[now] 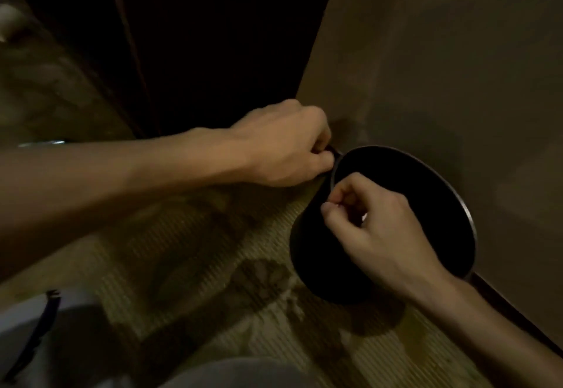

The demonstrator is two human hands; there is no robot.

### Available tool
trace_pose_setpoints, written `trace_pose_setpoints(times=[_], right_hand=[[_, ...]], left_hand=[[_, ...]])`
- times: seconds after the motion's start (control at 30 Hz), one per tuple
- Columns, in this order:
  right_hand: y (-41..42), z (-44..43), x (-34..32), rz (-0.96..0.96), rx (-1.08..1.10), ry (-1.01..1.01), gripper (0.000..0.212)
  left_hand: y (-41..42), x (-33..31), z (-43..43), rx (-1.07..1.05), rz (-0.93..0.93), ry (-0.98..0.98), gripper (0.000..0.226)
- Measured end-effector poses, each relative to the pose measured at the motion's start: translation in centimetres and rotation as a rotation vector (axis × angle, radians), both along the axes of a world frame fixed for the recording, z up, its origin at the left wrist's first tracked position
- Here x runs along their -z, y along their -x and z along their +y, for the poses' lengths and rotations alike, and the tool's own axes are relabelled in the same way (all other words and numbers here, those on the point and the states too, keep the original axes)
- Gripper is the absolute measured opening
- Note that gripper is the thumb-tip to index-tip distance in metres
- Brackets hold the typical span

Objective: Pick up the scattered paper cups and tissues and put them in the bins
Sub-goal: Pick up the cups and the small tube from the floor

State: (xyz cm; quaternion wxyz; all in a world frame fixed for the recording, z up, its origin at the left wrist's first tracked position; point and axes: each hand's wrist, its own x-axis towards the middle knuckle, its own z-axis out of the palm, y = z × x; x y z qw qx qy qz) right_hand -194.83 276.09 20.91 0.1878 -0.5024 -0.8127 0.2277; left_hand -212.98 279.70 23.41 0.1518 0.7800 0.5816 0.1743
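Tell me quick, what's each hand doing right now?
Left hand: grips the black bin at its rim.
Right hand: fingers curled over the bin; whether it holds anything cannot be told.

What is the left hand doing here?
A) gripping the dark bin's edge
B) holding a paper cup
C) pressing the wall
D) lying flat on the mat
A: the left hand curls its fingers round the edge of the dark bin, while the right hand pinches what looks like a white tissue over its opening.
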Motion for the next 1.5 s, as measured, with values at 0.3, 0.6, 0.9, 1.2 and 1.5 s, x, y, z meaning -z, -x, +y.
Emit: trace_pose_setpoints(times=[0.3, 0.6, 0.9, 1.2, 1.5], right_hand=[[16.8, -4.8, 3.1, 0.002, -0.349, 0.199, 0.007], [30.9, -5.9, 6.4, -0.193, -0.369, 0.384, 0.023], [38.6, -0.5, 15.9, -0.226, -0.245, 0.566, 0.053], [42.7, 1.5, 21.1, -0.180, -0.359, 0.624, 0.018], [42.4, 3.9, 23.1, -0.424, -0.113, 0.078, 0.049]], left_hand=[[18.5, 2.6, -15.3, -0.190, 0.194, 0.294, 0.036], [29.4, 10.5, -20.1, -0.596, -0.181, 0.455, 0.018], [33.4, 20.2, -15.5, -0.878, -0.237, 0.491, 0.060], [33.7, 26.0, -13.7, -0.920, -0.405, 0.453, 0.078], [32.5, 27.9, -14.4, -1.141, -0.789, 0.481, 0.068]])
